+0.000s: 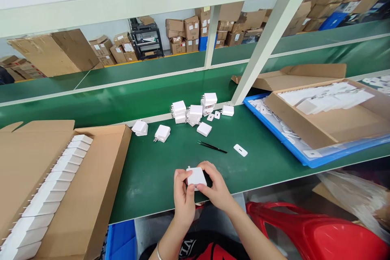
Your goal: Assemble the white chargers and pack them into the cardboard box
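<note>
Near the front edge of the green table, a white plug-in charger point(196, 176) is held between both hands. My left hand point(183, 195) grips its left side, with the thumb along the edge. On the other side my right hand point(217, 189) is closed around it, thumb at the near edge and fingers at the far corner. Beyond the hands lie black tweezers point(212, 146) and a white flat plate with a slot point(240, 150). Several more white chargers point(195, 113) stand in small stacks at the back, with two small white plates point(213, 115) beside them.
At the left, an open cardboard box point(105, 170) holds a row of white chargers point(56, 183). A blue tray point(292, 156) of flat white parts stands at the right, carrying another open box point(329, 130). A white post point(265, 40) rises behind; a red chair point(323, 231) is below right.
</note>
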Action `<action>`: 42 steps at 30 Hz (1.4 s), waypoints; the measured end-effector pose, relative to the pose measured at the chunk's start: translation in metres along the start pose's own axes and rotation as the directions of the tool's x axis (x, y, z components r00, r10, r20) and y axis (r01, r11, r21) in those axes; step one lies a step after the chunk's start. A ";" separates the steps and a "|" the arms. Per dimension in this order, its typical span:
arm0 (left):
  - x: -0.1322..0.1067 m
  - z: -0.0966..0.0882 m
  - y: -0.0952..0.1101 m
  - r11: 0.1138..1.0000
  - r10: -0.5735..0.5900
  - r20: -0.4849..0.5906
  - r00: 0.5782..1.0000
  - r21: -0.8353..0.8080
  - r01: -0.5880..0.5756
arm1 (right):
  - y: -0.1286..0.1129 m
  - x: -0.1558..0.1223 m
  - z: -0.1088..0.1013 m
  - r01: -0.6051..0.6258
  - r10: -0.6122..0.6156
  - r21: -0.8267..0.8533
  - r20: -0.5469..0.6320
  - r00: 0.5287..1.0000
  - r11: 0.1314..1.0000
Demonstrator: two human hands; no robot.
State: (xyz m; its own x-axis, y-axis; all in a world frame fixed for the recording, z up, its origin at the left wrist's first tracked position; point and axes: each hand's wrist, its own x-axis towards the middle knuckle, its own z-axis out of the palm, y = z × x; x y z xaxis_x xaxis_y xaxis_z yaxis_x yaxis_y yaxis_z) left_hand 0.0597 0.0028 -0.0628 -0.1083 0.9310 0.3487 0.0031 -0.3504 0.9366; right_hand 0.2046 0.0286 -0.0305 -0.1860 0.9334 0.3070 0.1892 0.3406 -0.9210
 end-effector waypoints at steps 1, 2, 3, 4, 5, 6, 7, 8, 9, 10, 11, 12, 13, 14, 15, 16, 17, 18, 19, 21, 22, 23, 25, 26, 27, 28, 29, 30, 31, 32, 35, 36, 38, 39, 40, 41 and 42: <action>0.001 0.000 0.001 1.000 0.000 0.010 1.000 -0.003 0.000 | 0.000 0.000 -0.001 0.000 0.000 0.007 -0.014 1.000 1.000; 0.002 0.000 0.002 1.000 -0.004 0.025 1.000 -0.007 0.004 | 0.000 -0.001 -0.001 0.002 -0.001 0.015 -0.032 0.999 1.000; 0.003 -0.001 0.003 1.000 -0.010 0.044 0.999 -0.009 0.011 | 0.001 -0.002 -0.001 0.005 -0.004 0.021 -0.055 0.998 1.000; 0.004 -0.001 0.004 1.000 -0.023 0.066 0.998 -0.009 0.024 | 0.001 -0.003 -0.001 0.012 -0.010 0.021 -0.078 0.997 1.000; 0.005 -0.002 0.004 0.999 -0.045 0.084 0.995 -0.010 0.046 | 0.002 -0.004 -0.001 0.019 -0.018 0.015 -0.098 0.995 1.000; 0.005 -0.003 0.005 0.997 -0.077 0.093 0.993 -0.017 0.079 | 0.003 -0.005 -0.001 0.026 -0.026 0.004 -0.114 0.993 1.000; 0.005 -0.003 0.005 0.992 -0.117 0.091 0.989 -0.034 0.121 | 0.004 -0.005 0.000 0.032 -0.033 -0.012 -0.124 0.992 0.999; 0.006 -0.004 0.004 0.984 -0.160 0.083 0.984 -0.065 0.166 | 0.005 -0.006 0.001 0.039 -0.042 -0.029 -0.129 0.991 0.999; 0.006 -0.005 0.004 0.972 -0.202 0.073 0.977 -0.108 0.209 | 0.006 -0.007 0.002 0.045 -0.050 -0.043 -0.130 0.990 0.998; 0.006 -0.005 0.003 0.958 -0.235 0.064 0.970 -0.156 0.242 | 0.006 -0.007 0.002 0.052 -0.059 -0.051 -0.129 0.990 0.997; 0.006 -0.005 0.003 0.944 -0.255 0.061 0.965 -0.202 0.262 | 0.007 -0.008 0.003 0.060 -0.066 -0.052 -0.126 0.990 0.997; 0.006 -0.006 0.003 0.932 -0.266 0.064 0.962 -0.239 0.273 | 0.008 -0.008 0.003 0.069 -0.075 -0.050 -0.121 0.990 0.996; 0.007 -0.006 0.003 0.924 -0.269 0.070 0.961 -0.262 0.278 | 0.008 -0.008 0.003 0.076 -0.081 -0.048 -0.116 0.990 0.996; 0.007 -0.006 0.003 0.923 -0.266 0.075 0.961 -0.268 0.277 | 0.009 -0.008 0.004 0.080 -0.085 -0.049 -0.112 0.990 0.996; 0.007 -0.006 0.004 0.928 -0.260 0.081 0.962 -0.254 0.272 | 0.010 -0.008 0.004 0.081 -0.087 -0.055 -0.109 0.990 0.995; 0.007 -0.006 0.006 0.938 -0.251 0.088 0.964 -0.225 0.264 | 0.010 -0.008 0.004 0.083 -0.090 -0.065 -0.111 0.990 0.994; 0.007 -0.006 0.008 0.947 -0.241 0.099 0.965 -0.192 0.256 | 0.011 -0.008 0.004 0.085 -0.094 -0.076 -0.114 0.989 0.993; 0.007 -0.007 0.010 0.955 -0.234 0.115 0.966 -0.161 0.250 | 0.011 -0.008 0.005 0.089 -0.099 -0.086 -0.118 0.988 0.992; 0.006 -0.007 0.013 0.958 -0.234 0.133 0.963 -0.138 0.252 | 0.011 -0.009 0.005 0.094 -0.105 -0.094 -0.122 0.987 0.991; 0.006 -0.009 0.017 0.950 -0.268 0.171 0.948 -0.119 0.290 | 0.011 -0.009 0.005 0.111 -0.124 -0.105 -0.123 0.985 0.988; 0.006 -0.011 0.020 0.941 -0.292 0.193 0.937 -0.117 0.317 | 0.010 -0.009 0.004 0.120 -0.132 -0.104 -0.116 0.985 0.987; 0.006 -0.014 0.021 0.933 -0.309 0.225 0.924 -0.117 0.340 | 0.010 -0.009 0.003 0.125 -0.134 -0.096 -0.101 0.986 0.987; 0.008 -0.019 0.024 0.927 -0.302 0.305 0.903 -0.128 0.353 | 0.010 -0.008 0.000 0.117 -0.120 -0.041 -0.060 0.991 0.992; 0.010 -0.022 0.025 0.931 -0.278 0.343 0.897 -0.133 0.340 | 0.010 -0.008 -0.001 0.105 -0.105 0.005 -0.044 0.994 0.994; 0.011 -0.025 0.026 0.940 -0.250 0.364 0.897 -0.130 0.315 | 0.011 -0.008 -0.003 0.091 -0.089 0.056 -0.036 0.995 0.994; 0.013 -0.026 0.026 0.952 -0.223 0.367 0.903 -0.119 0.283 | 0.012 -0.008 -0.004 0.079 -0.075 0.103 -0.036 0.997 0.992; 0.014 -0.027 0.027 0.962 -0.204 0.355 0.913 -0.099 0.253 | 0.013 -0.008 -0.005 0.070 -0.065 0.139 -0.040 0.997 0.988; 0.015 -0.028 0.027 0.971 -0.190 0.332 0.924 -0.075 0.227 | 0.015 -0.009 -0.005 0.064 -0.057 0.160 -0.045 0.997 0.985; 0.016 -0.027 0.028 0.978 -0.177 0.306 0.935 -0.053 0.203 | 0.016 -0.009 -0.005 0.058 -0.050 0.168 -0.047 0.998 0.984; 0.016 -0.025 0.028 0.983 -0.165 0.281 0.946 -0.036 0.182 | 0.016 -0.010 -0.005 0.050 -0.043 0.168 -0.047 0.998 0.985; 0.013 -0.017 0.026 0.991 -0.127 0.212 0.969 -0.001 0.131 | 0.016 -0.012 -0.004 0.028 -0.020 0.154 -0.050 0.999 0.988; 0.011 -0.014 0.024 0.994 -0.112 0.190 0.975 0.006 0.113 | 0.016 -0.012 -0.004 0.020 -0.012 0.151 -0.051 0.999 0.988; 0.007 -0.009 0.020 0.996 -0.088 0.156 0.984 0.014 0.086 | 0.015 -0.012 -0.005 0.003 0.005 0.149 -0.051 0.999 0.989; 0.006 -0.007 0.018 0.997 -0.079 0.147 0.986 0.015 0.078 | 0.014 -0.012 -0.005 -0.006 0.014 0.150 -0.050 0.999 0.989; 0.006 -0.006 0.017 0.997 -0.075 0.143 0.987 0.015 0.073 | 0.014 -0.012 -0.006 -0.013 0.021 0.152 -0.052 0.998 0.988; 0.008 -0.007 0.017 0.997 -0.078 0.151 0.985 0.013 0.077 | 0.014 -0.011 -0.007 -0.016 0.025 0.152 -0.057 0.998 0.988; 0.010 -0.009 0.018 0.996 -0.094 0.176 0.980 0.006 0.094 | 0.015 -0.011 -0.007 -0.013 0.023 0.150 -0.068 0.997 0.989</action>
State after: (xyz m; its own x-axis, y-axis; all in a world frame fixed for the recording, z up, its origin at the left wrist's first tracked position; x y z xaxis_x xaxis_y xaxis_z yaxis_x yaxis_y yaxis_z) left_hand 0.0493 0.0052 -0.0427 0.0683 0.9632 0.2600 -0.0014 -0.2605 0.9655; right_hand 0.2165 0.0238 -0.0457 -0.1157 0.9466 0.3009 0.0444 0.3076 -0.9505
